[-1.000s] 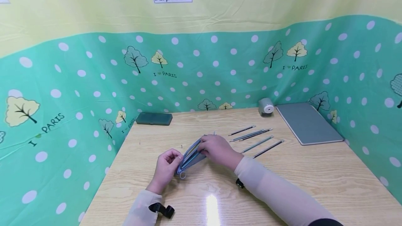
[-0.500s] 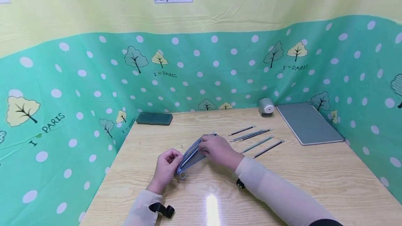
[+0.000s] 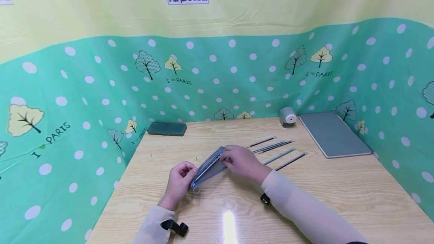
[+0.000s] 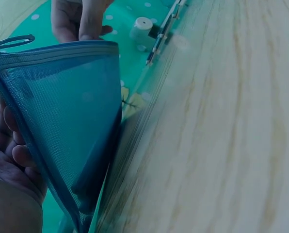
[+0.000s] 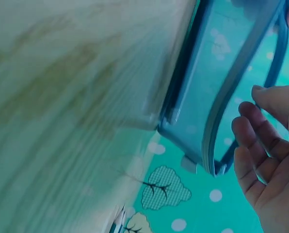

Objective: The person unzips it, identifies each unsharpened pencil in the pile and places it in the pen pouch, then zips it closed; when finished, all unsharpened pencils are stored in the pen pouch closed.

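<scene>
A blue mesh zip pouch (image 3: 214, 170) stands with its mouth up and parted, and slim pencils show inside it. Its left end is pinched between the thumb and fingers of my left hand (image 3: 181, 179). My right hand (image 3: 243, 163) is at the far right end of the mouth, fingers loosely bent and apart beside the rim in the right wrist view, nothing between them. Through the mesh (image 4: 67, 92) in the left wrist view, dark long shapes lie along the bottom. A thin loop (image 4: 13, 42) hangs at the zip's end.
Several pencils (image 3: 279, 156) lie spread to the right of the pouch. Behind them stand a grey pencil sharpener (image 3: 287, 118) and a flat grey board (image 3: 333, 133). A dark green case (image 3: 167, 128) is at the back left. Patterned cloth (image 3: 190, 63) walls the table.
My right hand has drawn back a little to the right from the pouch's mouth. The yellow and blue pencils seen sticking up earlier now sit lower inside. My left hand keeps its place.
</scene>
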The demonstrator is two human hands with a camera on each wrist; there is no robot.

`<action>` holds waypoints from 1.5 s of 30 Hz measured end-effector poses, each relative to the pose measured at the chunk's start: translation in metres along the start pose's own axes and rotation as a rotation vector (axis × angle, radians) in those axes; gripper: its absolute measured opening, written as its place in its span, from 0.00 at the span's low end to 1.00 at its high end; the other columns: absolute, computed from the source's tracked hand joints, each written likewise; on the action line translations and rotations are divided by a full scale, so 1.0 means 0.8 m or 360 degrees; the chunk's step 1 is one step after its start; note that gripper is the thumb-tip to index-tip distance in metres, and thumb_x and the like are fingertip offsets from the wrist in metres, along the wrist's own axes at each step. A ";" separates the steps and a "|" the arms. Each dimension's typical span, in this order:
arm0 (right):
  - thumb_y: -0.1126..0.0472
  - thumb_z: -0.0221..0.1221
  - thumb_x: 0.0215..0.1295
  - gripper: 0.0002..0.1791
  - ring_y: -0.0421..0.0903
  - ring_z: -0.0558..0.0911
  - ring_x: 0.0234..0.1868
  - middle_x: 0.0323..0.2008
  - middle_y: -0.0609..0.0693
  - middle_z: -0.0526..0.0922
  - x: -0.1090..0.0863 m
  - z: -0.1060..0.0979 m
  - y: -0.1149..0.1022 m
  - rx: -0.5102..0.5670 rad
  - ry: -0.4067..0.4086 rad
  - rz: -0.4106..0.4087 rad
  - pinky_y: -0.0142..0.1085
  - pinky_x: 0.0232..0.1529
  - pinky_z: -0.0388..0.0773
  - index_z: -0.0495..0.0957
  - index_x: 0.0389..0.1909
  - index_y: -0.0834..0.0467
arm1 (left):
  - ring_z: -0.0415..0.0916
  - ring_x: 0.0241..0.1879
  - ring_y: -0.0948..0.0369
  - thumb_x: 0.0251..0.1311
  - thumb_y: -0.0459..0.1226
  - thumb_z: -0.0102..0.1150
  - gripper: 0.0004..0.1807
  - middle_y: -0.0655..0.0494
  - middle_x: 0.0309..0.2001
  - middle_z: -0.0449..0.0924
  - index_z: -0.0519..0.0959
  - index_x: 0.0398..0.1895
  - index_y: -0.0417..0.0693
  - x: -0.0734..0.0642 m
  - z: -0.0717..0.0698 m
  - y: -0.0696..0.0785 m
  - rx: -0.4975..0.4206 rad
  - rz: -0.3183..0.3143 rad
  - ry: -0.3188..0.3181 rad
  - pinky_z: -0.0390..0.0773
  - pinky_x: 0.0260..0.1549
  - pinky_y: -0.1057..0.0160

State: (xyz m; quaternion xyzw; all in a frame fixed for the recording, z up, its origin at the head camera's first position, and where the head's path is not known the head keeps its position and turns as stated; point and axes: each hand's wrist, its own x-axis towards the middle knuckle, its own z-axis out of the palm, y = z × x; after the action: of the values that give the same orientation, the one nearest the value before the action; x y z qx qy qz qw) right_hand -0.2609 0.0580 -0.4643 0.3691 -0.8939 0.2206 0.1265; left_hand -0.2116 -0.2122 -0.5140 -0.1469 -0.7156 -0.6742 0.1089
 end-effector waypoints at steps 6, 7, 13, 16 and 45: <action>0.61 0.70 0.68 0.08 0.33 0.81 0.39 0.37 0.34 0.80 -0.014 -0.017 0.010 0.0136 0.0050 0.0100 0.31 0.38 0.80 0.88 0.44 0.45 | 0.73 0.25 0.67 0.67 0.25 0.63 0.03 0.33 0.30 0.79 0.81 0.34 0.32 -0.001 0.001 0.003 -0.0008 -0.0004 -0.0019 0.73 0.26 0.70; 0.62 0.70 0.68 0.09 0.33 0.81 0.39 0.37 0.34 0.80 -0.016 -0.020 0.013 0.0150 0.0054 0.0112 0.31 0.38 0.80 0.88 0.45 0.45 | 0.73 0.25 0.67 0.67 0.25 0.63 0.03 0.32 0.30 0.78 0.81 0.34 0.32 -0.001 0.001 0.003 -0.0009 -0.0008 -0.0023 0.73 0.26 0.70; 0.68 0.69 0.66 0.15 0.36 0.82 0.41 0.43 0.39 0.82 -0.024 -0.035 0.039 0.0204 0.0074 0.0155 0.35 0.42 0.82 0.87 0.51 0.49 | 0.73 0.26 0.66 0.68 0.26 0.63 0.04 0.35 0.30 0.79 0.81 0.34 0.32 -0.002 0.000 0.004 -0.0012 -0.0019 -0.0054 0.73 0.27 0.70; 0.70 0.70 0.64 0.20 0.40 0.83 0.43 0.47 0.43 0.82 -0.029 -0.041 0.050 0.0211 0.0023 0.0168 0.36 0.43 0.82 0.86 0.55 0.51 | 0.73 0.26 0.66 0.68 0.26 0.63 0.04 0.46 0.29 0.80 0.80 0.34 0.32 -0.002 -0.001 0.004 -0.0019 -0.0009 -0.0071 0.73 0.27 0.70; 0.59 0.72 0.66 0.08 0.36 0.81 0.38 0.39 0.33 0.85 -0.032 -0.052 0.061 0.0401 -0.0069 0.0311 0.37 0.38 0.79 0.88 0.43 0.43 | 0.78 0.33 0.65 0.69 0.28 0.64 0.03 0.56 0.34 0.83 0.83 0.36 0.36 0.003 -0.017 0.004 0.0068 0.0003 -0.0167 0.77 0.34 0.68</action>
State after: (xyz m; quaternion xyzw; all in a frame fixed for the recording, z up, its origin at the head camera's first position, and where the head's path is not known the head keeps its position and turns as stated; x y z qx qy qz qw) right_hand -0.2758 0.1246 -0.4523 0.2981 -0.8933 0.3342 0.0377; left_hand -0.2130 -0.2251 -0.5095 -0.1803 -0.7344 -0.6500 0.0751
